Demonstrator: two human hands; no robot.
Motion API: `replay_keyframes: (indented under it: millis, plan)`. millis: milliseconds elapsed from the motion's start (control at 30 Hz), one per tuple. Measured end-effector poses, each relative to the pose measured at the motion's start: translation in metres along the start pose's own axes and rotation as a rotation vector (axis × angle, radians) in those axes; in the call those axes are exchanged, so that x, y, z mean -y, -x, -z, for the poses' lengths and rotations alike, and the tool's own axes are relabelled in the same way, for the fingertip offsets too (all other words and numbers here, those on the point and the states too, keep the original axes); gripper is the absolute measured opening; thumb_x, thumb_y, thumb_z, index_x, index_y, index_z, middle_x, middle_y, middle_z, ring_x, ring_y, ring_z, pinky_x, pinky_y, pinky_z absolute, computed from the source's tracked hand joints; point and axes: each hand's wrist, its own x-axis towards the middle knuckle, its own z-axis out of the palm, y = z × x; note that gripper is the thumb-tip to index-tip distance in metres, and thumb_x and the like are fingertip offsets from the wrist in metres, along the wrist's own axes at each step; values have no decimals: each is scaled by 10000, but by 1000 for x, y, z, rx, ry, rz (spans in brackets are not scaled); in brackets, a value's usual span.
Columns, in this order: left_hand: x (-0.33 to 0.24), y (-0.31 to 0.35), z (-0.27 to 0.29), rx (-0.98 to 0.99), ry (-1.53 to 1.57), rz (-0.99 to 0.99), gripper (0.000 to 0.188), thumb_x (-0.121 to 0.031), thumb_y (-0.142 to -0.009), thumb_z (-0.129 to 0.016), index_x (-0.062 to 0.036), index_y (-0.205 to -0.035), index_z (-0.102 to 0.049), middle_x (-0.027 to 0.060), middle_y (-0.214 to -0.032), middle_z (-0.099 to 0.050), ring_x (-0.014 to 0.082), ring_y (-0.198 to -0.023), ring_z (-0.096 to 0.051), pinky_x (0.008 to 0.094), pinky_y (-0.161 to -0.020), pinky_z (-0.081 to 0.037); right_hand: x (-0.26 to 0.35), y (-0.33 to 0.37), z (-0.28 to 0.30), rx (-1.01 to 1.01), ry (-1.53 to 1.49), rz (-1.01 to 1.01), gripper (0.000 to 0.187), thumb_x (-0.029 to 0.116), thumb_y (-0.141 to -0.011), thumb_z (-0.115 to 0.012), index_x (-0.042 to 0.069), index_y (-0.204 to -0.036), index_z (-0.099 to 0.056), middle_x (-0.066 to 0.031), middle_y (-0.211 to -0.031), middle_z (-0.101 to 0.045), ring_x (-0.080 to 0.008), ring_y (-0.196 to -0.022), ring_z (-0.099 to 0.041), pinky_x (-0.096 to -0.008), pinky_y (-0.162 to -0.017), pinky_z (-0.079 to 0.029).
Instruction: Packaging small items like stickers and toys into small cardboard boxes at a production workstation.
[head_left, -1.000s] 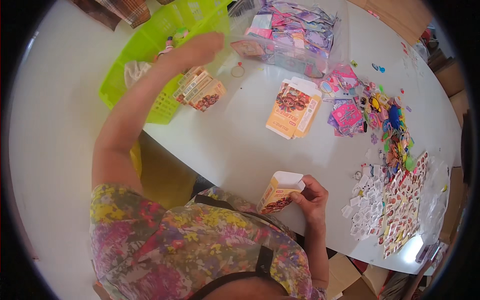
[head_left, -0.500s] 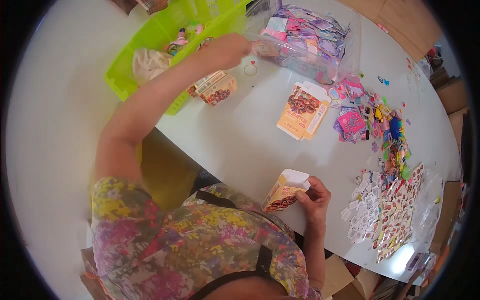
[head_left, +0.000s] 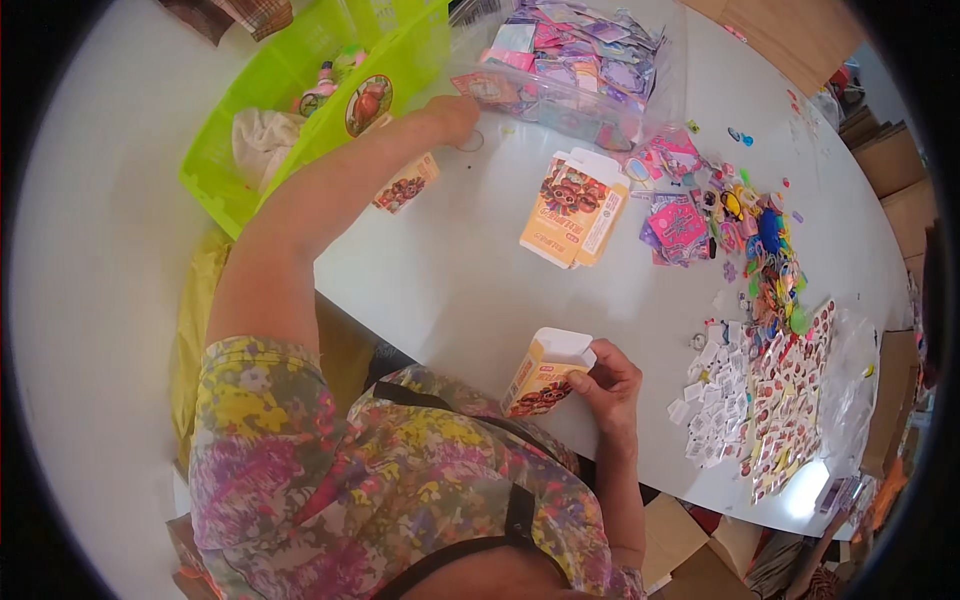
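Note:
My right hand holds a small yellow-orange carton upright near my body. The carton's top flaps are open, and my thumb presses on its printed front. Far off, my left hand reaches over the table with its fingers bent together on a thin ring. The ring's lower loop shows below the fingers; its small red heart is covered. Whether the ring is off the table, I cannot tell. Beside my left forearm stands another such carton, partly hidden. A flattened carton lies mid-table.
A green basket and a clear bin of colourful packets stand at the back. On the right are pink packets, a heap of trinkets, small white packets and sticker sheets.
My left hand has come down from beside the clear bin onto the ring, covering its heart. My right hand keeps the carton in place. The whole view has shifted slightly.

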Motion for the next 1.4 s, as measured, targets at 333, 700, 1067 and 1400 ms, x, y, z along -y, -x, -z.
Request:
replay_keyframes:
  millis: [333, 700, 1067, 1400]
  plan:
    - [26, 45, 10, -316, 182, -108, 190, -122, -843, -546, -7, -969, -629, 201, -966, -658, 373, -918, -633, 440, -775, -502, 0, -3, -3, 16, 49, -8, 353, -9, -803, -738, -38, -1134, -619, -55, -1037, -646, -150, -977, -600, -313, -881, -477]
    - [132, 182, 54, -1167, -34, 25, 252, -18, -736, -572, 21, -983, -542, 245, -951, -540, 433, -901, -541, 501, -780, -448, -10, 0, 3, -62, 202, 109, 377, 63, -816, -726, -17, -1141, -554, -96, -1040, -643, -157, -920, -616, -302, -854, -484]
    - [-173, 257, -111, -567, 1562, -625, 536, -186, -784, -751, -60, -1230, -481, 170, -1087, -562, 338, -980, -585, 430, -810, -476, -2, 20, -27, -121, 584, 164, 409, 50, -882, -660, 26, -1225, -438, -131, -1104, -600, -203, -1049, -558, -337, -907, -463]
    - [-157, 270, -123, -430, 1691, -532, 380, -121, -824, -674, -69, -1145, -476, 155, -994, -542, 360, -917, -572, 427, -766, -468, -10, 30, -54, -329, 609, 142, 410, 87, -904, -656, -13, -1254, -468, -132, -1113, -598, -204, -1003, -564, -310, -827, -483]
